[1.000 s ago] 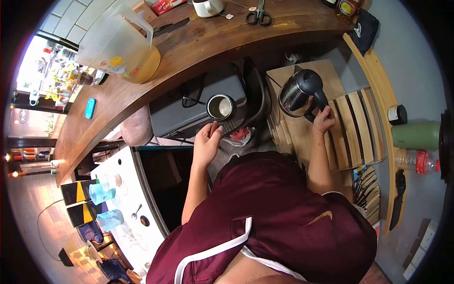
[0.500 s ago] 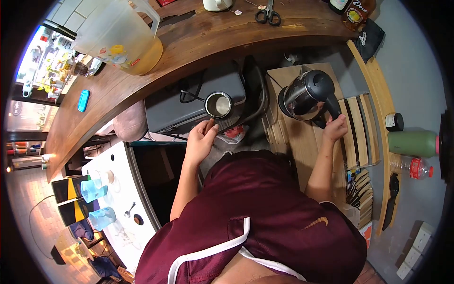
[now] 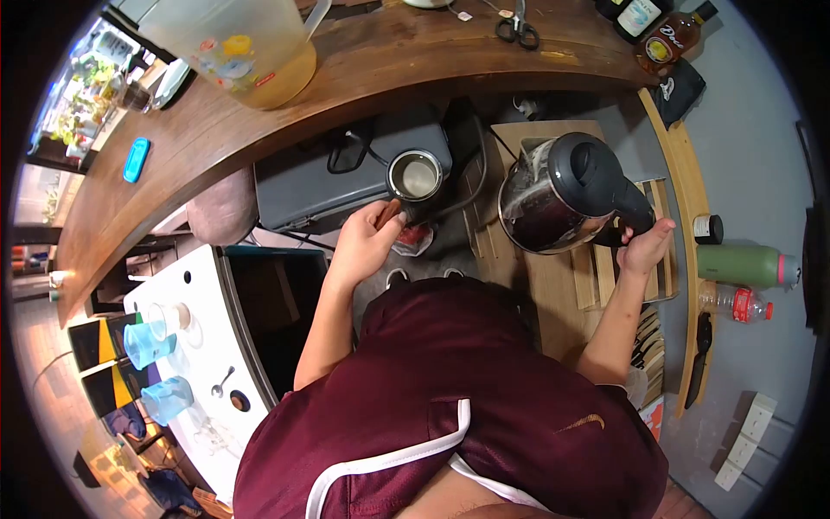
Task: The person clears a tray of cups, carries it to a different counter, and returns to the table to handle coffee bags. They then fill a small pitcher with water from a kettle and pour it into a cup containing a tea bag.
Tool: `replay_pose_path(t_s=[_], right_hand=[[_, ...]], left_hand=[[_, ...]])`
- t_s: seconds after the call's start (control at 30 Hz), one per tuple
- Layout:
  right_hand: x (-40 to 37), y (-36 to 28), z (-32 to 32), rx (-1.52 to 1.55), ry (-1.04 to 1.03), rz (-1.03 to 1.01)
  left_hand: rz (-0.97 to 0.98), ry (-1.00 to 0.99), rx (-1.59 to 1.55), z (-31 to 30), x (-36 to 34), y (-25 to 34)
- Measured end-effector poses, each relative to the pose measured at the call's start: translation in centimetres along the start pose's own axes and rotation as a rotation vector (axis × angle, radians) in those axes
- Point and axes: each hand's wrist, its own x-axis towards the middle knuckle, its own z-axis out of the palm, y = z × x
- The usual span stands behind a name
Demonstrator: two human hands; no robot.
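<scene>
In front of my body, my left hand (image 3: pixel 367 240) is closed around the brown handle of a small lidless metal gooseneck kettle (image 3: pixel 415 176). Its round mouth faces up, showing a pale inside, and its thin spout points away to the upper left. On the right, my right hand (image 3: pixel 647 247) grips the black handle of an electric kettle (image 3: pixel 553 186) with a dark, shiny body and black lid. The electric kettle is held apart from the gooseneck kettle, over a wooden surface (image 3: pixel 553 285).
A curved wooden counter (image 3: pixel 380 52) runs across the top, bearing a large plastic pitcher (image 3: pixel 251 60) and scissors (image 3: pixel 517 30). Left stands a white table (image 3: pixel 203 320) with blue cups (image 3: pixel 149 343). A green bottle (image 3: pixel 743 265) stands on the right shelf. Below the counter sits a grey case (image 3: pixel 311 195).
The electric kettle has come up closer to the camera and looks larger, my right hand moving right with it. The gooseneck kettle has shifted slightly right and up. The view has tilted a little.
</scene>
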Motion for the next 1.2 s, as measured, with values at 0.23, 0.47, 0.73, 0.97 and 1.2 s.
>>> replay_pose_path(t_s=[0.23,0.47,0.73,0.97,1.2], right_hand=[[0.7,-2.8,4.0,-0.232,-0.378,-0.188],[0.6,-4.7,9.0,-0.190,-0.556,-0.203],[1.4,-5.2,12.2,-0.183,-0.708,-0.208],[2.2,-4.9,13.3,-0.188,-0.825,-0.219],[3.1,-4.7,13.7,-0.237,-0.889,-0.290]], left_hand=[[0.015,0.025,0.099,-1.7,-1.2,1.0],[-0.004,0.099,0.141,-2.8,-2.0,-0.7],[-0.033,0.169,0.087,-3.0,-3.6,-1.5],[-0.043,0.215,0.087,-2.7,-4.4,-1.1],[-0.084,0.198,0.118,-2.3,-4.6,-0.8]])
